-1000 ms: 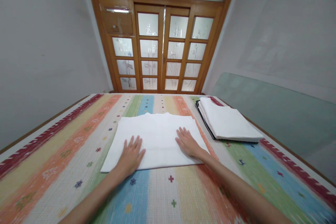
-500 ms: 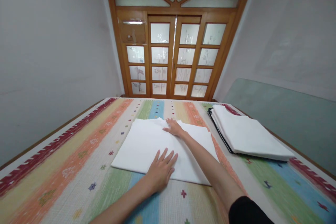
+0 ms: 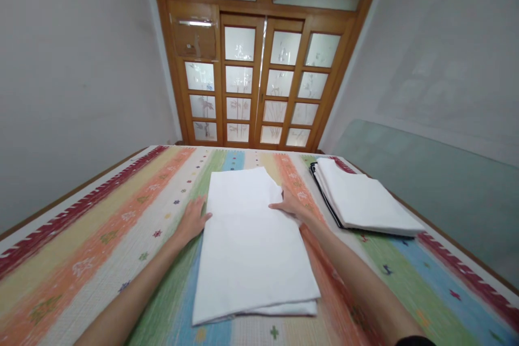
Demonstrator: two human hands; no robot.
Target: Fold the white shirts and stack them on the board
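Note:
A folded white shirt (image 3: pixel 251 259) lies lengthwise on the striped bedspread in front of me, its collar and sleeves not showing. Its lower layer peeks out at the near right corner. Along the left edge rests my left hand (image 3: pixel 193 220), fingers stretched forward and apart, thumb touching the cloth's border. My right hand (image 3: pixel 291 204) pinches the right edge near the far end, thumb on top; its other fingertips are partly hidden.
To the right lies a stack of folded white clothes (image 3: pixel 365 200) with dark fabric beneath. A striped bedspread (image 3: pixel 133 211) covers the bed. A pale green headboard-like panel (image 3: pixel 438 173) runs along the right. Wooden glazed doors (image 3: pixel 259 81) stand beyond the far edge.
The white shirt has gone from lying wide, with both hands flat on it, to a narrower lengthwise shape. My left hand moved to its left edge, my right hand to its right edge.

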